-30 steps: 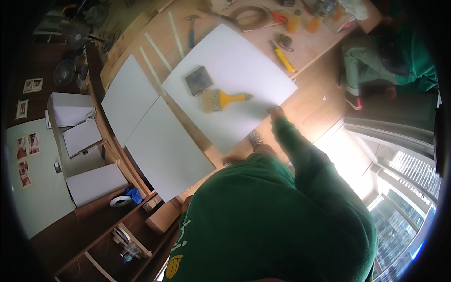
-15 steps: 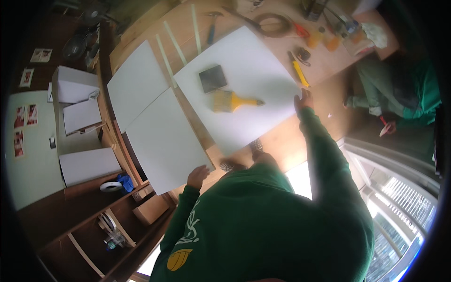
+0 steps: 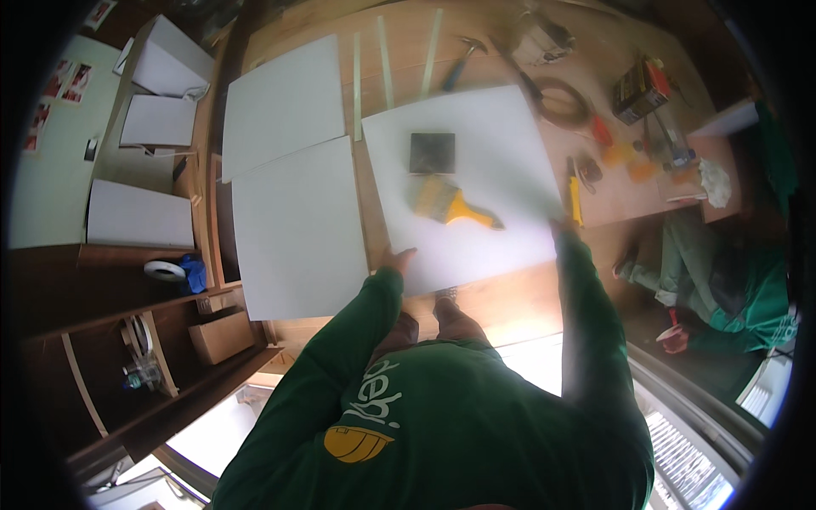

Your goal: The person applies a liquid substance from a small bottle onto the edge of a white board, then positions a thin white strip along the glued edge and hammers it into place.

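Indoors, green-sleeved arms reach forward, bracketing a white panel on the table; the left hand and blurred right hand meet opposite edges, though whether either grips cannot be told.

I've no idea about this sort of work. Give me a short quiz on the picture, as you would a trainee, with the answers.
1. Multiple choice: how many long pale strips lie on the same side of the scene as the hammer, away from the person?
a) one
b) three
c) six

2. True or false: the left hand is holding the yellow-handled brush.

3. Short answer: which of the person's hands is nearer the yellow tool?

Key:
1: b.
2: False; the yellow-handled brush lies on the white panel, and the left hand is at that panel's left edge.
3: The right hand.
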A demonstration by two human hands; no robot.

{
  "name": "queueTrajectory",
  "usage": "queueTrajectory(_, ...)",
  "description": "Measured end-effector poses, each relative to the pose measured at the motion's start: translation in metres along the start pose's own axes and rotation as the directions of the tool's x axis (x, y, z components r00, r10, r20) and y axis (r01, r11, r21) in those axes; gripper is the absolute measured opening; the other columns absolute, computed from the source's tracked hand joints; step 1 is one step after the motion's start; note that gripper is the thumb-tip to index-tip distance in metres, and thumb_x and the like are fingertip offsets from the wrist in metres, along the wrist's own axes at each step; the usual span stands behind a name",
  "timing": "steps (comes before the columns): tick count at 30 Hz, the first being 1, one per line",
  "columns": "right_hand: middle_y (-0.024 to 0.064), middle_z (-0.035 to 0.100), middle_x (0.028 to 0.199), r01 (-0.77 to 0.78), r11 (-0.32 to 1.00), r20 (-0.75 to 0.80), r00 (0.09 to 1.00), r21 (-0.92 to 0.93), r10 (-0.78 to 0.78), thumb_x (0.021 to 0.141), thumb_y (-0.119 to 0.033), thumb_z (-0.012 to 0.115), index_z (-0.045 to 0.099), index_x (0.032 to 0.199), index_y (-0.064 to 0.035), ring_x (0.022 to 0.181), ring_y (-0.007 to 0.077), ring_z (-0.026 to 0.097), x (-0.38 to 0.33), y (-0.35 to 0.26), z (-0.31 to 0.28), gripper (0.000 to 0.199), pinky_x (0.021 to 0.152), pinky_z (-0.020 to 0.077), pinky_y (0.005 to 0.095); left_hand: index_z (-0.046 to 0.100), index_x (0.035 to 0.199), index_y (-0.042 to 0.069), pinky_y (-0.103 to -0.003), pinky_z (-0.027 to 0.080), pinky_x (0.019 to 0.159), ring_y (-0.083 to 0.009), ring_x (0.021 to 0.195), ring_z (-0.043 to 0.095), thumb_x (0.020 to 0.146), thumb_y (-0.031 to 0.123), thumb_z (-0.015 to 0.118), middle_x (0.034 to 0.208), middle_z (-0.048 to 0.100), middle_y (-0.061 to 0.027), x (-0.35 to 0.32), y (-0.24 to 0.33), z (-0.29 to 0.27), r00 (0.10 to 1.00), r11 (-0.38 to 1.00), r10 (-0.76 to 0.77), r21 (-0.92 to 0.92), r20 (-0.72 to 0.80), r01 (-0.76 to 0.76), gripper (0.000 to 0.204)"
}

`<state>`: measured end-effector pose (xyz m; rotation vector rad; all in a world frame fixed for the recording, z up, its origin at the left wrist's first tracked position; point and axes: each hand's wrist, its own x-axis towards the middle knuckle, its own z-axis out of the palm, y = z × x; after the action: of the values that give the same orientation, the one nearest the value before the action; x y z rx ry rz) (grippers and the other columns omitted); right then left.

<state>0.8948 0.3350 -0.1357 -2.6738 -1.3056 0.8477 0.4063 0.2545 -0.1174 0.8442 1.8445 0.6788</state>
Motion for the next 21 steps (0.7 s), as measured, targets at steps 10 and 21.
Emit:
queueTrajectory(10,0.0300,0.062,0.124,0.106,0.989,-0.028,0.994,0.106,-0.104,0.079,-0.038,0.067,0.062,0.122,0.0060,0.116,0.0428,0.060,-0.006,0.020,-0.011,0.061,0.102,0.0481,0.0447,0.062,0.113,-0.006,-0.037,0.054,0.075,-0.0271,0.085,0.068,0.076,0.029,0.077,0.099,0.070,-0.0170,-0.041,0.071,-0.006,0.957,0.953,-0.220,-0.169,0.191,0.253,0.052)
queueTrajectory(21,0.0278,0.065,0.117,0.055,0.987,0.003,0.998,0.149,-0.056,0.078,-0.035,0.068,0.066,0.115,0.0049,0.109,0.0419,0.064,-0.030,0.036,-0.009,0.054,0.096,0.0507,0.0463,0.068,0.107,-0.006,-0.035,0.053,0.074,-0.0234,0.081,0.068,0.077,0.027,0.075,0.093,0.072,-0.0141,-0.036,0.015,-0.002,0.974,0.978,-0.203,-0.037,0.097,0.208,0.045)
